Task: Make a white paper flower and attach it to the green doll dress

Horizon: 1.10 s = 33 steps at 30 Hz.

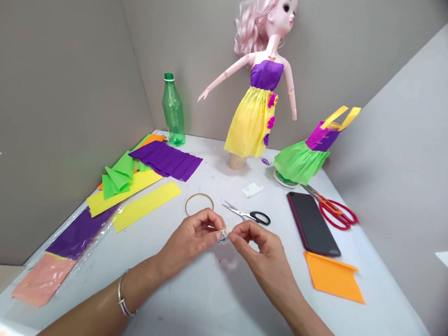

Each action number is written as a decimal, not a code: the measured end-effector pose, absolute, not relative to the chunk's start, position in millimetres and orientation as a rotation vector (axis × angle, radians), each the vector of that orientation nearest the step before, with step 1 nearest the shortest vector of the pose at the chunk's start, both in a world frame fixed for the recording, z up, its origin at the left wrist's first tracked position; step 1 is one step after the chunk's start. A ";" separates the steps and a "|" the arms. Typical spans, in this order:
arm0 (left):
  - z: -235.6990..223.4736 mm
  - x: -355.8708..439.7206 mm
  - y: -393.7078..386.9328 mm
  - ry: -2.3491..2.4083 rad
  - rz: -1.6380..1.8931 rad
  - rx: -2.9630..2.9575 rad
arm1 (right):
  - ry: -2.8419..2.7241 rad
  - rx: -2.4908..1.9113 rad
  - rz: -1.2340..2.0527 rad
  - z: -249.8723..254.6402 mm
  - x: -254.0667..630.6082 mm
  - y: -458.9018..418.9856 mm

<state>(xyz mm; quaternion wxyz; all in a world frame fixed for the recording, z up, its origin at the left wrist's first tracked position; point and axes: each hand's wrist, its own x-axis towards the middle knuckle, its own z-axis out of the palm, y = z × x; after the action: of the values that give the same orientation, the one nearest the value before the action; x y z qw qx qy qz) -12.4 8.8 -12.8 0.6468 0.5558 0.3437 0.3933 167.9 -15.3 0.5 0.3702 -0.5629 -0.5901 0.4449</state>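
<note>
My left hand (190, 243) and my right hand (266, 252) meet over the front middle of the table. Between their fingertips is a small whitish piece with a bit of blue (223, 235), pinched from both sides. Its exact kind is too small and too covered to make out. Just beyond my fingers lie small black-handled scissors (259, 218) with the blades pointing left. A thin gold ring (200, 195) rests flat beside my left hand, partly hidden by it. Farther back is a crumpled white scrap (252, 190).
A doll (266, 79) in a purple and yellow dress stands at the back, near a green bottle (173, 112). Coloured crepe paper (167, 160) spreads along the left. Rightward are a small green-skirted dress (305, 158), a phone (312, 224), red-handled scissors (336, 211) and an orange sheet (333, 278).
</note>
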 end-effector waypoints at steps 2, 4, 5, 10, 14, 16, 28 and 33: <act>-13.6 -12.7 8.7 0.780 0.894 1.263 | -1.514 -1.444 1.139 0.5 167.8 -15.3; -14.0 -12.8 8.3 0.776 0.893 1.264 | -1.513 -1.446 1.141 0.5 167.8 -15.6; -14.1 -12.7 8.0 0.775 0.893 1.265 | -1.512 -1.448 1.140 0.5 167.8 -15.7; -13.6 -11.7 6.8 0.755 0.894 1.263 | -1.506 -1.450 1.130 0.0 167.8 -15.6; -13.7 -11.8 7.6 0.747 0.900 1.258 | -1.508 -1.442 1.118 0.7 167.8 -14.4; -13.9 -12.4 8.0 0.753 0.895 1.242 | -1.510 -1.431 1.116 1.6 168.4 -14.2; -13.7 -11.5 7.4 0.764 0.891 1.097 | -1.506 -1.403 1.149 2.1 170.8 -15.0; -13.9 -10.8 6.9 0.766 0.880 1.112 | -1.495 -1.415 1.135 2.2 169.9 -14.5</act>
<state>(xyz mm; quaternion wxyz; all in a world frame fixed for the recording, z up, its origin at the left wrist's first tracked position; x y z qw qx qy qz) -10.8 6.9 -13.9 0.6924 0.4977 0.3428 0.3940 169.9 -14.5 2.2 0.3852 -0.5556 -0.5868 0.4457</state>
